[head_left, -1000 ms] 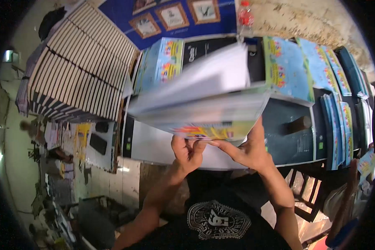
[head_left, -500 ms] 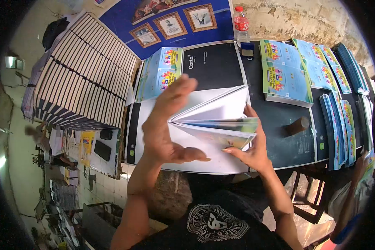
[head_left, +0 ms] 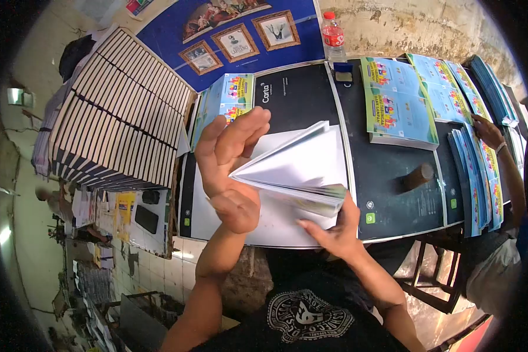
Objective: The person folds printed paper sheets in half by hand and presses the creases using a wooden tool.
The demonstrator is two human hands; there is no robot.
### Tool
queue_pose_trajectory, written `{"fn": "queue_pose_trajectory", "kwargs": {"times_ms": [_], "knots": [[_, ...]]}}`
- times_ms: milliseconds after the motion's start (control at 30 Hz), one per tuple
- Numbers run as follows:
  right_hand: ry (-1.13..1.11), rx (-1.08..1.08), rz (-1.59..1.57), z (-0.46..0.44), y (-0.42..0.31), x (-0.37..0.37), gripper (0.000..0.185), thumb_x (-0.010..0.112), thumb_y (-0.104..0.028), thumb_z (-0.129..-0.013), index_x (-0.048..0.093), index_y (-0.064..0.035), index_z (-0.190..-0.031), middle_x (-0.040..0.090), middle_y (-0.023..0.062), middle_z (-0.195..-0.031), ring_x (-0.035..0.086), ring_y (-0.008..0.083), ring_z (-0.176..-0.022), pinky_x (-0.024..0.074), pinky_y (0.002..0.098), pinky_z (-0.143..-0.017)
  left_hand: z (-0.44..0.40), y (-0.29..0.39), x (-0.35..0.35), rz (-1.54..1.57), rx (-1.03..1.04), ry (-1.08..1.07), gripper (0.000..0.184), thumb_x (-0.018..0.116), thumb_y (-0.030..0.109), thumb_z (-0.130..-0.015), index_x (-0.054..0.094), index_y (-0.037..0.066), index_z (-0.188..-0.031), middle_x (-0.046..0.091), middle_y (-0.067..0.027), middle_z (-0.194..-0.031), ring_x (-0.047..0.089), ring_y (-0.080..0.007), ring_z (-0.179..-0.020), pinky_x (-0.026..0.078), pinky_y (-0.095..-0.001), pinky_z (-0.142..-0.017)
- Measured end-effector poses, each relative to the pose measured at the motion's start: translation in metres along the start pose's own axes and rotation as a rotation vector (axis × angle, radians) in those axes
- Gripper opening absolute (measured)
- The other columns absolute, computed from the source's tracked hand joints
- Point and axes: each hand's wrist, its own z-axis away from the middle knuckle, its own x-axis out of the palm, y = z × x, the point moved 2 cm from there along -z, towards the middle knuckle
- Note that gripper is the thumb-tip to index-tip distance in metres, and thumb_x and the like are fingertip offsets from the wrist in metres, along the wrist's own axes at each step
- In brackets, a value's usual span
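Note:
A partly spread booklet (head_left: 293, 161) of folded white sheets, its lower pages coloured, is held above a large white sheet (head_left: 276, 232) on the table. Its fold points left. My right hand (head_left: 341, 230) grips the loose edges of the lower pages, with thumb below and fingers behind. Beside the fold, my left hand (head_left: 232, 176) is raised with its fingers and thumb apart, holding nothing. Whether its palm touches the fold, I cannot tell.
Thick bound books (head_left: 117, 105) are stacked at left. Blue printed covers (head_left: 399, 102) lie at right, near a brown cylinder (head_left: 418, 177). A bottle (head_left: 333, 36) and small blue box (head_left: 343, 73) stand at the back. Another person's hand (head_left: 488, 131) touches covers at far right.
My left hand has turned and closed in on the fold. The booklet's lower pages have come together, and my right hand has moved slightly left and down. Another person's hand has reached the right-hand covers.

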Motion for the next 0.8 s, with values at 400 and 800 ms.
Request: {"fn": "queue_pose_trajectory", "kwargs": {"times_ms": [400,800], "knots": [[-0.327,0.307,-0.14,-0.004,-0.023,-0.023,0.019,0.077,-0.009,-0.087,0.073,0.0027,-0.101,0.076,0.0129,-0.091,0.067,0.0107,-0.082,0.0522,0.0262,-0.072,0.099,-0.096,-0.026,0.769,-1.071,-0.351,0.112,0.071,0.065,-0.069,0.028,0.001,-0.149,0.045,-0.019,-0.147,0.047,-0.0284,-0.132,0.038,-0.0425,-0.108],[0.103,0.495,0.027,-0.023,-0.01,-0.037,0.025,0.066,-0.017,-0.098,0.069,0.0067,-0.106,0.073,0.0074,-0.086,0.06,0.0067,-0.074,0.0503,0.0273,-0.063,0.101,-0.105,-0.022,0.212,-0.89,-0.206,0.065,0.089,0.026,-0.075,0.056,-0.001,-0.124,0.068,-0.0122,-0.118,0.064,-0.0177,-0.106,0.056,-0.0334,-0.083]]}}
